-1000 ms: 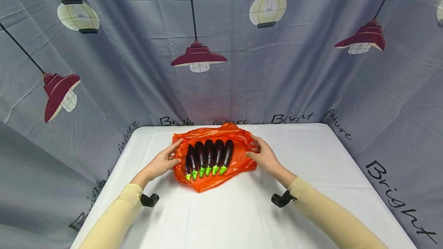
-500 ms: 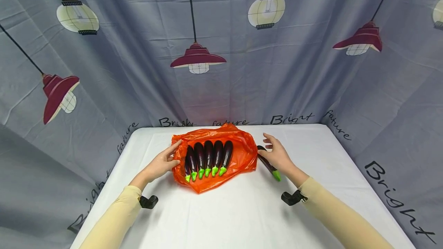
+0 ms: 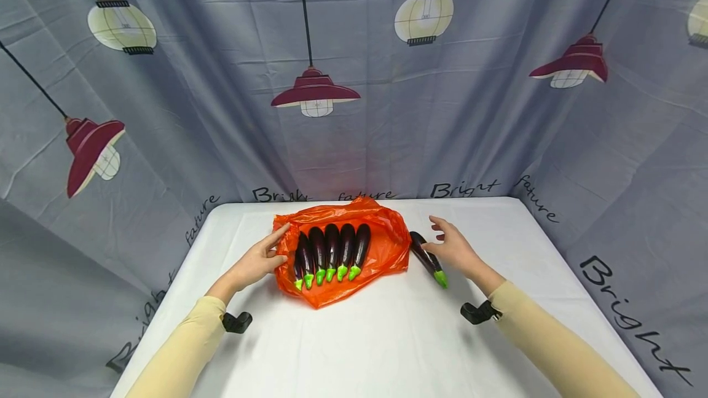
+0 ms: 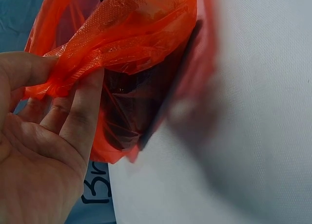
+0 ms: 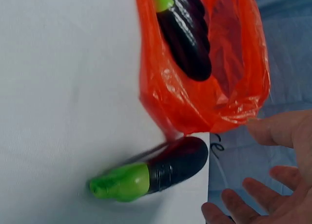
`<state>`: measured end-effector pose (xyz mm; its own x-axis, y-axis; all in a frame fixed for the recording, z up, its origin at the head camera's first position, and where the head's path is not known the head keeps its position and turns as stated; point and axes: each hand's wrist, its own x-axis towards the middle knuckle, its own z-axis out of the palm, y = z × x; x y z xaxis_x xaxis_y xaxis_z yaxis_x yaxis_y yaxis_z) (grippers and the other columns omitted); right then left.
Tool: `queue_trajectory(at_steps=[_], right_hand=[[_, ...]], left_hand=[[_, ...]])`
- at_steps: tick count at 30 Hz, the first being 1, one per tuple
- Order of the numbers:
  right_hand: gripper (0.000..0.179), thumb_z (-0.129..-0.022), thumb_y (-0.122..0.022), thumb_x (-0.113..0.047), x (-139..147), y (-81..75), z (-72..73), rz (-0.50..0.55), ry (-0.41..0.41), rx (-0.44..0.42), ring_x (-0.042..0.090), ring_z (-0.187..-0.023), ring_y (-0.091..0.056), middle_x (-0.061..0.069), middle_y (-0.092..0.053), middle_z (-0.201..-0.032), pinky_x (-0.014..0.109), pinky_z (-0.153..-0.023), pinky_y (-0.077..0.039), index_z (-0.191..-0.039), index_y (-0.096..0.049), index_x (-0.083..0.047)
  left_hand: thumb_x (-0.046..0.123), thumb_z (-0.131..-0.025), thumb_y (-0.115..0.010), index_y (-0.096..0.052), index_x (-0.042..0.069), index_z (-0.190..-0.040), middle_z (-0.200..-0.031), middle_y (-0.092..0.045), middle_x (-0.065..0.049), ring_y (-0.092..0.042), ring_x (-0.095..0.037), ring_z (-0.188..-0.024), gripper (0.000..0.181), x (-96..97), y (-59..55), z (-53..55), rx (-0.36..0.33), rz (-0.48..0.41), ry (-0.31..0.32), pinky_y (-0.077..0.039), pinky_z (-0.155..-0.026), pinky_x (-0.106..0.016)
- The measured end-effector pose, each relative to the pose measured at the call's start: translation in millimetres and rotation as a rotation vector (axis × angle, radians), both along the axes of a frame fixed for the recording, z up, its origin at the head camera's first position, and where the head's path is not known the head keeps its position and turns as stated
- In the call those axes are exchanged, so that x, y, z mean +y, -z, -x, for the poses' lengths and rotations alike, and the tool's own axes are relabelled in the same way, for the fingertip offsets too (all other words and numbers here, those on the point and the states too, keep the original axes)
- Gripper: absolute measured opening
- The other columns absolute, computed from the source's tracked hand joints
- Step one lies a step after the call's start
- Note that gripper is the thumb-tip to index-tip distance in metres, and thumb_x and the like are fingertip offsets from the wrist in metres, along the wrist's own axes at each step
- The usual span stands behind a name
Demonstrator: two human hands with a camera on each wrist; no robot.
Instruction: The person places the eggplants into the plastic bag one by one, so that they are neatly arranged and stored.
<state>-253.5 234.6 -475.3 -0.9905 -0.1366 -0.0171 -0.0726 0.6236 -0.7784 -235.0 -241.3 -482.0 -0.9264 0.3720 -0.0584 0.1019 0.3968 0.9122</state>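
Near the table's far edge lies an open orange plastic bag [image 3: 388,249] with several dark purple eggplants [image 3: 333,245] side by side in it, green stem ends toward me. My left hand [image 3: 251,267] holds the bag's left edge. In the left wrist view, the thumb and fingers pinch the gathered film [image 4: 131,34]. To the right of the bag a single eggplant [image 3: 428,263] rests on the table, its green end toward me. My right hand [image 3: 458,252] is beside this eggplant, fingers spread and loosely bent, gripping nothing. The right wrist view shows a gap between the fingers and the eggplant.
A white cloth [image 3: 354,349] covers the table. Grey-blue curtains [image 3: 354,146] printed with lamps hang close behind and at both sides. A black camera mount [image 3: 236,322] sits at the left wrist and another black mount [image 3: 479,312] at the right.
My right hand has left the bag's right side and moved right, past the single eggplant, which now shows beside the bag. The left hand has stayed at the bag's edge.
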Motion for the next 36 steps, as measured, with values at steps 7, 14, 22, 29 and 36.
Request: queue_trajectory(at_steps=[7,14,22,29,36], right_hand=[[0.081,-0.094,-0.072,-0.014,10,3.0,1.3,0.006,-0.045,-0.060,0.054,-0.132,-0.044,0.034,-0.038,-0.152,0.062,-0.104,-0.042,-0.159,-0.027,0.002],[0.079,-0.093,-0.072,-0.011,17,4.7,2.0,0.019,-0.083,-0.086,0.054,-0.130,-0.044,0.037,-0.039,-0.148,0.062,-0.102,-0.042,-0.157,-0.028,0.005],[0.083,-0.092,-0.075,-0.016,23,8.0,5.4,-0.026,-0.060,-0.139,0.051,-0.129,-0.047,0.035,-0.041,-0.148,0.063,-0.104,-0.041,-0.158,-0.029,0.002],[0.083,-0.091,-0.075,-0.016,26,9.0,3.9,-0.028,-0.056,-0.138,0.051,-0.128,-0.047,0.036,-0.042,-0.147,0.063,-0.103,-0.041,-0.158,-0.029,0.003],[0.084,-0.091,-0.075,-0.017,27,9.9,6.1,-0.048,-0.058,-0.138,0.051,-0.129,-0.047,0.035,-0.044,-0.146,0.063,-0.104,-0.040,-0.158,-0.029,0.003]], left_hand=[[0.008,-0.100,-0.062,-0.024,0.029,-0.165,-0.170,-0.011,-0.011,-0.050,-0.041,-0.134,0.078,0.5,0.2,0.1,-0.010,-0.010,0.001,-0.055,-0.079,-0.037],[0.008,-0.100,-0.063,-0.024,0.029,-0.165,-0.170,-0.011,-0.011,-0.049,-0.042,-0.135,0.078,-0.2,0.4,0.2,-0.001,-0.009,0.005,-0.055,-0.082,-0.037],[0.009,-0.100,-0.063,-0.025,0.030,-0.164,-0.170,-0.012,-0.010,-0.048,-0.042,-0.135,0.077,-0.6,1.1,0.4,0.002,-0.003,0.004,-0.054,-0.082,-0.037],[0.007,-0.101,-0.061,-0.024,0.029,-0.165,-0.170,-0.011,-0.011,-0.050,-0.041,-0.134,0.078,0.5,-0.2,-0.6,-0.013,-0.016,0.009,-0.055,-0.084,-0.038],[0.010,-0.101,-0.062,-0.024,0.029,-0.165,-0.171,-0.010,-0.009,-0.034,-0.046,-0.144,0.077,0.3,-2.3,-2.4,0.022,0.032,0.007,-0.049,-0.100,-0.049]])
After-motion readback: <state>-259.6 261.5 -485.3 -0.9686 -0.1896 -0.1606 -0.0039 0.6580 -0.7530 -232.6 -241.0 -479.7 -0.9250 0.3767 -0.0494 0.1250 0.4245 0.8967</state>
